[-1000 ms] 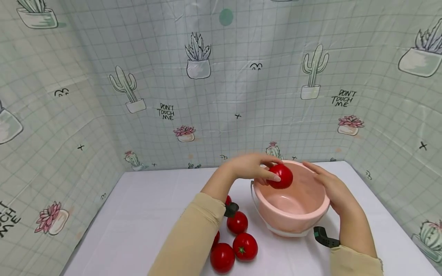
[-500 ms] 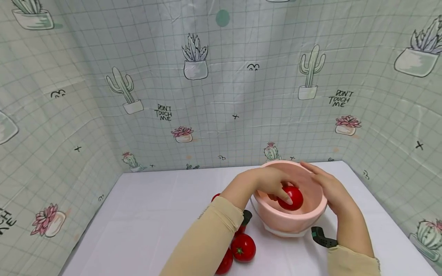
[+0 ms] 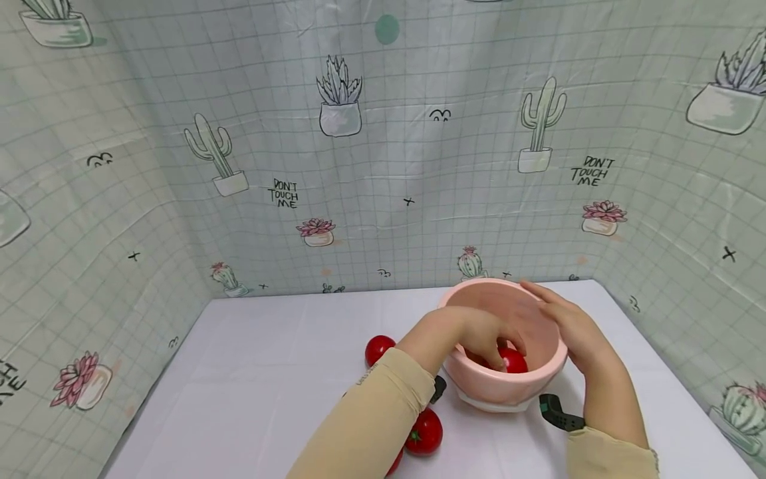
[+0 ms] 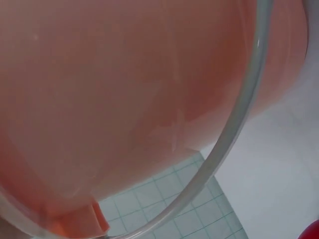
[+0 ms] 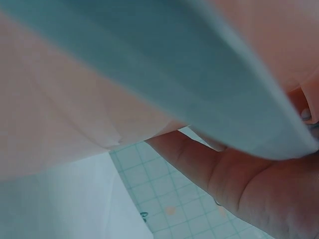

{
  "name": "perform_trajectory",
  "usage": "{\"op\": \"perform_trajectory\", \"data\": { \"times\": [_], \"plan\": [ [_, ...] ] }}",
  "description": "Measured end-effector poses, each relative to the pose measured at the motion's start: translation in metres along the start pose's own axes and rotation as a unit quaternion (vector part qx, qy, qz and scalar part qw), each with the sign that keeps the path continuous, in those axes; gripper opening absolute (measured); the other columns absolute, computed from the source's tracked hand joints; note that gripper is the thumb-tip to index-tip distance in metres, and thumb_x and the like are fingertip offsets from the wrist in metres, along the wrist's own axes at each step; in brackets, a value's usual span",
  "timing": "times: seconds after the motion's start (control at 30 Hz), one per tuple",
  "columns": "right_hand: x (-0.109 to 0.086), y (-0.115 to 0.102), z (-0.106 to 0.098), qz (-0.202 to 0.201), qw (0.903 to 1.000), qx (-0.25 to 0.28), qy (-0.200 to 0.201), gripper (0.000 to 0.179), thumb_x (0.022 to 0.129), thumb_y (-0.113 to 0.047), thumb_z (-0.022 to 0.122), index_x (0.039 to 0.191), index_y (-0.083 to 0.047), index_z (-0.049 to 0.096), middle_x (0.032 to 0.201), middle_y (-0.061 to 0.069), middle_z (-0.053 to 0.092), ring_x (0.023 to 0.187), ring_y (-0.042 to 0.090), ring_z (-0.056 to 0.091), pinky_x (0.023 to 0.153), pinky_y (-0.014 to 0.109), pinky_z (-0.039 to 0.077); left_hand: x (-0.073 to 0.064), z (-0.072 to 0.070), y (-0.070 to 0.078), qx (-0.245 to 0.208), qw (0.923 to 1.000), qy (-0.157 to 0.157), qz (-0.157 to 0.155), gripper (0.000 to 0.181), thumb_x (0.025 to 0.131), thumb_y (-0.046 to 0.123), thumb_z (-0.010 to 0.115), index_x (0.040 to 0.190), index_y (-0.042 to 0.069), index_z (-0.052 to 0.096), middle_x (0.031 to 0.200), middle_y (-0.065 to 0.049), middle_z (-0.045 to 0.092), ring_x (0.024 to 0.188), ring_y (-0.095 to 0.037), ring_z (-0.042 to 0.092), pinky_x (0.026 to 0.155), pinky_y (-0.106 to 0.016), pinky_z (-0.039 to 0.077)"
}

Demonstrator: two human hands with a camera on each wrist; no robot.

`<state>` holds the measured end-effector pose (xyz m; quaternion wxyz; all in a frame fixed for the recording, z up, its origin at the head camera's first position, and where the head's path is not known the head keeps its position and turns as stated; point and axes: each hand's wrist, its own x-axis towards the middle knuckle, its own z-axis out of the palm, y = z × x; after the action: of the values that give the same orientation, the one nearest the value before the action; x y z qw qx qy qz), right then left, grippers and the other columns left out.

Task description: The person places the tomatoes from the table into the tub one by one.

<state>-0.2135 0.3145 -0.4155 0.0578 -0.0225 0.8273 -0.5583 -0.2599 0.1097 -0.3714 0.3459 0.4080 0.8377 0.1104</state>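
A pink plastic bucket point(image 3: 503, 386) stands at the right of the white table in the head view. My left hand point(image 3: 481, 332) reaches over its near-left rim and holds a red tomato point(image 3: 516, 360) low inside; the wall hides part of the tomato. On the far right side, my right hand point(image 3: 577, 329) grips the rim, fingers along it. In the right wrist view, one straight finger point(image 5: 187, 157) lies against the bucket's outer wall. The bucket's pale bail handle point(image 4: 234, 124) curves across the left wrist view.
Several more tomatoes lie left of the bucket, partly behind my left sleeve point(image 3: 371, 406): one point(image 3: 378, 349) at the back, another point(image 3: 425, 432) nearer. Behind the white table point(image 3: 269, 372) hangs a cactus-print cloth point(image 3: 371, 173).
My left hand has moved right and down, carrying the tomato from above the bucket's rim to low inside it. My right hand stays on the rim.
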Motion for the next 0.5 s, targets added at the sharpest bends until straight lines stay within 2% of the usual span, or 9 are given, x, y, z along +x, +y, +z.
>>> {"op": "perform_trajectory", "data": {
  "times": [0.2,0.33,0.5],
  "plan": [
    [-0.0004,0.0006,0.0000,0.004,1.0000,0.003,0.001,0.048,0.109,-0.037,0.025,0.156,-0.032,0.028,0.164,0.009,0.023,0.148,0.035,0.026,0.087,0.004,0.039,0.0015,0.0029,0.0006,-0.018,0.9996,-0.013,-0.014,0.040,0.091,0.020,0.070,0.128,0.035,0.061,0.112,0.015,0.060,0.094,-0.002,0.058,0.079,-0.015,0.050],
    [-0.0003,0.0002,-0.0001,0.003,1.0000,0.003,0.000,0.048,0.109,-0.036,0.025,0.156,-0.032,0.028,0.164,0.009,0.023,0.148,0.035,0.025,0.087,0.004,0.039,-0.0001,0.0023,-0.0015,-0.042,0.9991,-0.003,0.005,0.039,0.093,0.020,0.069,0.130,0.032,0.062,0.119,0.015,0.063,0.080,-0.008,0.063,0.075,-0.019,0.054],
    [0.0004,0.0008,-0.0001,-0.003,1.0000,0.009,-0.003,0.048,0.109,-0.037,0.026,0.156,-0.030,0.028,0.164,0.011,0.022,0.147,0.034,0.026,0.088,0.005,0.040,-0.0014,-0.0001,-0.0032,-0.032,0.9985,0.024,0.037,0.039,0.093,0.027,0.070,0.130,0.033,0.064,0.115,0.017,0.066,0.080,-0.003,0.063,0.076,-0.016,0.053]
  ]
}}
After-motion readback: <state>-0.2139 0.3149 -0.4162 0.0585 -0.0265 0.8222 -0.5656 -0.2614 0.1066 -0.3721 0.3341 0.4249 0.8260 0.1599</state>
